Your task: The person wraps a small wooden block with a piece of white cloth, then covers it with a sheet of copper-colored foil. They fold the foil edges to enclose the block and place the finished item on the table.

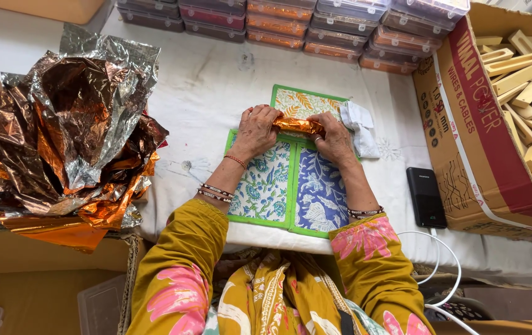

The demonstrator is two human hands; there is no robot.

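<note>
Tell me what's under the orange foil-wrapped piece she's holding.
Under the orange foil-wrapped piece, held by the left hand and right hand, lie green-bordered floral quilted mats on white cloth. The foil hides whatever it wraps.

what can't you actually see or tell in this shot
Head view only:
- What is inside the orange foil wrap: the foil and both hands, left hand and right hand, cover it.
- Contents of the stacked plastic boxes: too small, cut off by the top edge.
- Cardboard box of wooden blocks: cut off at the right edge.
- What lies under the foil sheet pile: hidden.
- White cable end: hidden behind the right sleeve at the bottom.
</note>
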